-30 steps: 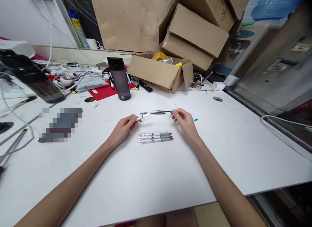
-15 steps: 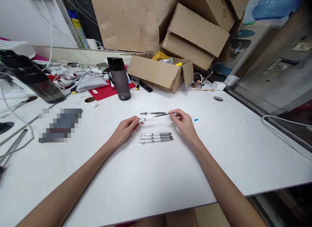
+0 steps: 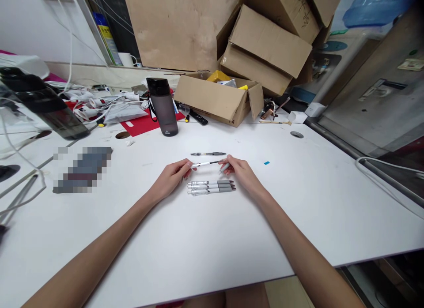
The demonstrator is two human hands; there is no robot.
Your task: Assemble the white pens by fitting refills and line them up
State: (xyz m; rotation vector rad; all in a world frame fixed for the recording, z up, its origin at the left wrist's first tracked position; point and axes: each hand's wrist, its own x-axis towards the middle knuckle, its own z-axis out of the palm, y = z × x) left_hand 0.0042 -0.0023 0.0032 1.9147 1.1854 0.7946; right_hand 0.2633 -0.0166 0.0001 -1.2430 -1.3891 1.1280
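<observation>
- Fingers of the left hand (image 3: 172, 174): pinched on the rear end of a white pen tube (image 3: 203, 164), thumb on top, rest of the fingers curled below.
- Right hand (image 3: 241, 170): thumb and index finger nipped on the dark end of a refill (image 3: 215, 162); a grey pen tip piece (image 3: 225, 167) also sits in the fingers, just below the refill, pointing down and left.
- Tube bridges the gap between the hands, roughly level. Refill is partly in its open end; only a short dark length shows between tube and right fingertips. Exact contact spot at the right is too small to tell.
- Black pen (image 3: 208, 154) lies flat on the table (image 3: 205, 246), just beyond the tube, neither hand on it.
- Three white-and-grey pens (image 3: 212, 187) lie side by side on the near side of the tube, grey ends right, between the hands, not held.
- Blue scrap (image 3: 266, 163) lies right of the right hand, apart from it.
</observation>
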